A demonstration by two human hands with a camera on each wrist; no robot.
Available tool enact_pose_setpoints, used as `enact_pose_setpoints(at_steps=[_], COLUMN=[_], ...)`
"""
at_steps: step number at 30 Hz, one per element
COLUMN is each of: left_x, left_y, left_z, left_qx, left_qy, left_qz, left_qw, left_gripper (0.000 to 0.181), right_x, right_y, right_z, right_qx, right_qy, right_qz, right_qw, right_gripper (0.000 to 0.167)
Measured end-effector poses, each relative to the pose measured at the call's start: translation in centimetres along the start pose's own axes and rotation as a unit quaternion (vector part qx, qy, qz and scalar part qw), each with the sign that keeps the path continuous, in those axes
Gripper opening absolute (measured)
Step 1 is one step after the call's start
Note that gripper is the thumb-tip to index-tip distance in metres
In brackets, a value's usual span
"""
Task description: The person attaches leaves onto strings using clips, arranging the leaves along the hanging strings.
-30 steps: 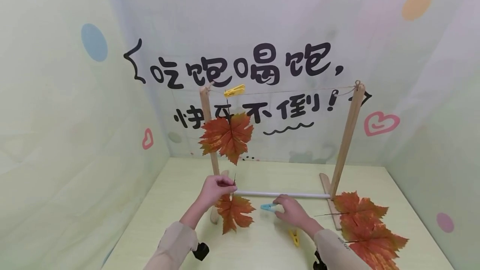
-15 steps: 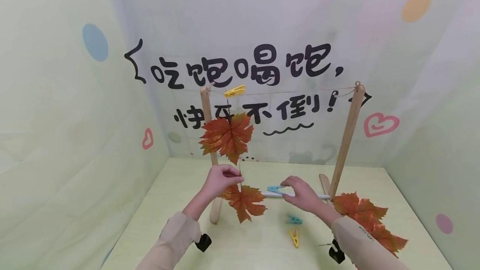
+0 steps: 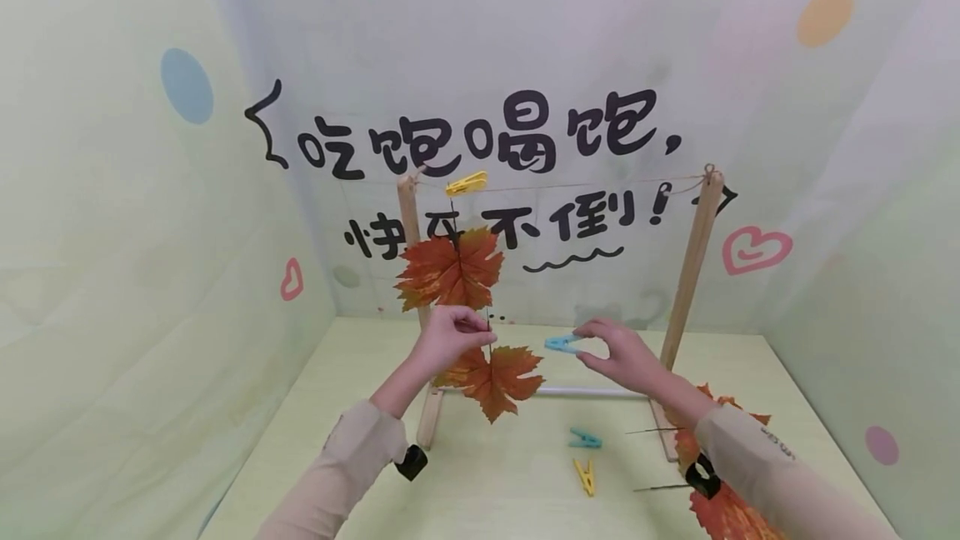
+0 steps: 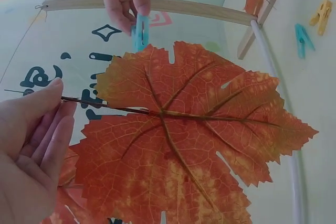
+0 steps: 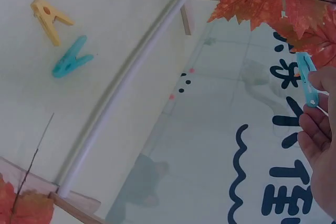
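My left hand (image 3: 452, 340) pinches the thin dark stem of an orange-red maple leaf (image 3: 495, 382), which hangs below the fingers. In the left wrist view that leaf (image 4: 184, 124) fills the middle, its stem between thumb and fingers. To the right, my right hand (image 3: 622, 352) pinches a light-blue clothespin (image 3: 561, 344) by its handle end, apart from the leaf. Above the left hand another maple leaf (image 3: 450, 269) hangs by its stem from a yellow clothespin (image 3: 467, 183) clipped on the string (image 3: 585, 186).
Wooden posts (image 3: 693, 273) carry the string, joined low down by a white rod (image 3: 592, 392). A blue-green clothespin (image 3: 585, 438) and a yellow clothespin (image 3: 585, 477) lie on the table (image 3: 487, 482). More maple leaves (image 3: 723, 515) lie at the right, partly under the right sleeve.
Both hands have risen, the left one carrying the leaf up and slightly right. My right hand has lifted the light-blue clothespin off the table, leaving the other blue-green one in view.
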State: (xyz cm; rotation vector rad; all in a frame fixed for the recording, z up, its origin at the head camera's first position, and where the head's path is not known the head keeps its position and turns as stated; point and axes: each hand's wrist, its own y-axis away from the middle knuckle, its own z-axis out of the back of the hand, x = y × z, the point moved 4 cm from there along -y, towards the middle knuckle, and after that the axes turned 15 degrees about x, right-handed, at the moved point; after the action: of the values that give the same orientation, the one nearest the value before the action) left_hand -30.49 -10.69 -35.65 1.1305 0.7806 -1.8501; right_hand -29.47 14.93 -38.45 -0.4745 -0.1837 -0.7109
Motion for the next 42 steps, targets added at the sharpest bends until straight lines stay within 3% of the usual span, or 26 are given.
enact_pose_setpoints(at_steps=[2, 8, 16, 20, 33, 42], left_x=[0.1, -1.2, -3.3, -4.5, -7.2, -8.0], left_y=[-0.5, -1.3, -2.8, -3.3, -5.6, -7.0], left_z=[0.2, 0.8, 1.0, 1.2, 1.8, 1.9], left_qx=[-0.010, -0.027, -0.002, -0.004, -0.038, -0.059], left_qy=[-0.010, -0.025, -0.022, -0.021, -0.001, -0.008], left_qz=[-0.004, -0.006, -0.024, -0.027, -0.068, -0.075], left_qw=[0.9999, 0.9993, 0.9995, 0.9994, 0.9970, 0.9955], left_gripper=[0.014, 0.012, 0.016, 0.017, 0.016, 0.017], right_x=[0.2, 0.3, 1.0, 1.3, 1.9, 2.7], right_y=[-0.3, -1.2, -2.6, -3.1, -4.4, -5.8], right_z=[0.8, 3.0, 6.4, 8.1, 11.4, 13.4], right_qx=[0.000, 0.006, -0.025, -0.042, -0.060, -0.056], right_qy=[0.005, 0.017, 0.042, 0.063, 0.082, 0.085], right_qz=[0.006, 0.012, 0.054, 0.066, 0.080, 0.064], right_qw=[1.0000, 0.9998, 0.9973, 0.9949, 0.9917, 0.9927], right_gripper=[0.027, 0.028, 0.028, 0.028, 0.026, 0.027])
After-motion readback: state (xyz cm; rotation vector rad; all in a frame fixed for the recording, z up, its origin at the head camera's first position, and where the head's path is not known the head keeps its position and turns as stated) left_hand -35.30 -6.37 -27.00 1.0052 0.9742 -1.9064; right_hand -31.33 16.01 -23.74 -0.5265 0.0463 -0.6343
